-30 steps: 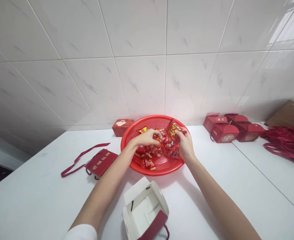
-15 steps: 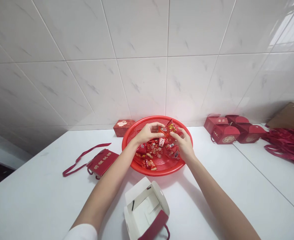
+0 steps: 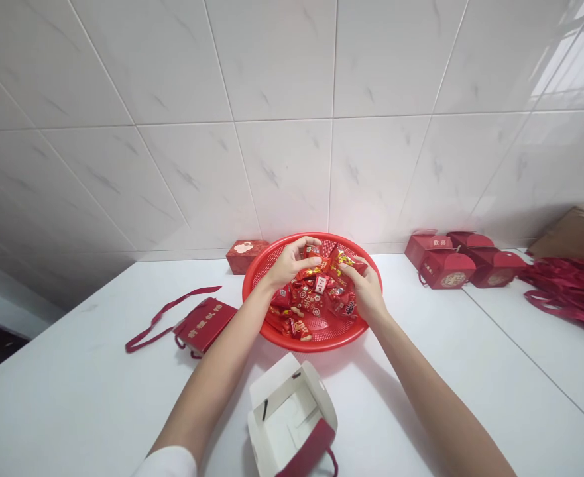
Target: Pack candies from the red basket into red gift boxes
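Both hands are over a red plastic basket (image 3: 341,339) that holds red wrapped candies (image 3: 312,301). My left hand (image 3: 294,263), at the basket's back left, pinches a small red packet (image 3: 313,252) between thumb and fingers. On the right side, my right hand (image 3: 362,283) grips a red packet with yellow print (image 3: 340,258). Nearer to me an open box (image 3: 292,414), white inside with a dark red flap and cord, stands on the white table.
A closed dark red box (image 3: 206,324) and a ribbon (image 3: 155,321) lie left. Behind them is a patterned red box (image 3: 245,256). Several red boxes (image 3: 448,268), a ribbon heap (image 3: 573,291) and brown cardboard (image 3: 577,232) are at the right. A tiled wall (image 3: 292,179) rises behind.
My hands have moved slightly apart, and the packets they hold are now separated. The view has shifted a little.
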`<state>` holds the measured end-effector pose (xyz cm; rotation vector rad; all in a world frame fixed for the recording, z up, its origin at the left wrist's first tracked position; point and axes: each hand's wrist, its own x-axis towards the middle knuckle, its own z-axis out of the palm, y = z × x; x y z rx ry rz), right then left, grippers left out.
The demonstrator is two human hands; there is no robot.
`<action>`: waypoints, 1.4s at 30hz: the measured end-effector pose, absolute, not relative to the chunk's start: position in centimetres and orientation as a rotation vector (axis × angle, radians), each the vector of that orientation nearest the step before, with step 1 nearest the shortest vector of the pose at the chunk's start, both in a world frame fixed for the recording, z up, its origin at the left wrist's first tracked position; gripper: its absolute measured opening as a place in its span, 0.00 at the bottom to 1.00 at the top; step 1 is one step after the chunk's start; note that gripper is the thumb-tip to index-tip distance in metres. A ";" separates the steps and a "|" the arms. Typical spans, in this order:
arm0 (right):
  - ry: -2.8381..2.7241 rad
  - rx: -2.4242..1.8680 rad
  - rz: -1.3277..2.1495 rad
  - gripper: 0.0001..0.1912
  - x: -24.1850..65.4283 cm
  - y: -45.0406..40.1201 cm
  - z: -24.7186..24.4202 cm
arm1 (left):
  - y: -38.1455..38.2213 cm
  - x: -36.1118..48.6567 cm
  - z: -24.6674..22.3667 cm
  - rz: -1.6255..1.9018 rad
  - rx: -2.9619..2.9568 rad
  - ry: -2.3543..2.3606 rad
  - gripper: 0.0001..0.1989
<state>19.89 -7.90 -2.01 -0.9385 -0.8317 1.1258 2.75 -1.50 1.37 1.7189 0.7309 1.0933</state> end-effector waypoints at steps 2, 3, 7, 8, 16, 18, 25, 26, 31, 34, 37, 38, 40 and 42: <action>-0.838 -0.931 1.128 0.22 19.9 -7.9 -2.0 | -1.8 2.7 1.5 1.079 1.725 0.741 0.22; -0.845 -0.923 1.128 0.22 20.0 -7.9 -2.0 | -2.1 2.7 1.5 1.071 1.717 0.746 0.22; -0.884 -0.903 1.155 0.24 20.4 -7.8 -2.1 | -3.9 1.8 1.3 1.024 1.648 0.736 0.23; -0.893 -0.907 1.169 0.25 20.4 -7.8 -2.2 | -4.6 1.4 1.4 1.007 1.635 0.720 0.23; -0.924 -0.934 1.191 0.26 20.1 -7.9 -2.5 | -12.4 -3.5 4.8 0.498 1.889 0.586 0.14; -0.919 -0.963 1.185 0.27 20.0 -8.0 -2.5 | -13.7 -4.2 5.7 0.336 1.962 0.507 0.15; -0.956 -0.988 1.171 0.28 19.6 -8.5 -2.7 | -15.7 -4.9 6.7 0.105 2.260 0.923 0.10; -0.959 -0.994 1.169 0.27 19.5 -8.5 -2.7 | -15.9 -5.0 6.7 0.074 2.282 0.956 0.08; -0.929 -0.966 1.152 0.24 19.4 -8.3 -2.6 | -15.9 -4.7 5.6 -0.055 2.306 0.894 0.07; -0.891 -0.896 1.150 0.20 19.2 -8.0 -2.4 | -15.2 -4.2 4.9 0.003 2.275 0.870 0.12; -0.926 -0.861 1.163 0.15 19.2 -8.2 -1.8 | -14.2 -3.6 4.5 0.205 2.248 0.841 0.12; -0.963 -0.849 1.181 0.14 19.3 -8.6 -1.4 | -13.8 -3.5 4.3 0.275 2.239 0.857 0.12; -1.077 -0.818 1.223 0.13 19.6 -9.8 -0.1 | -13.3 -3.3 4.0 0.360 2.220 0.900 0.12; -1.255 -0.799 1.248 0.14 20.1 -11.4 1.6 | -12.9 -3.2 3.8 0.356 2.212 0.909 0.13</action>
